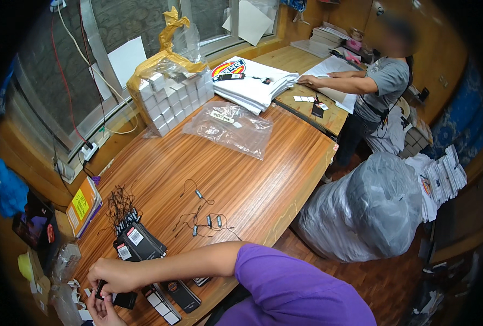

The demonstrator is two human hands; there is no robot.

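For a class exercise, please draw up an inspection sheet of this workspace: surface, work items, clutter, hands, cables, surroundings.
Surface: striped brown table.
Work items: black tags piled near the table's left side; dark cords bunched beside them.
Clutter: clear plastic bag, lying flat.
Hands: right hand and left hand meet at a small black item; grip unclear.
Cables: red cable along the window.
Surroundings: co-worker at another table; bulging translucent sack on the floor.

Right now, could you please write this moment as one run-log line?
left hand and right hand: at small black tag | nearby: stacked black hang tags | on wood-grain table: loose black tag strings
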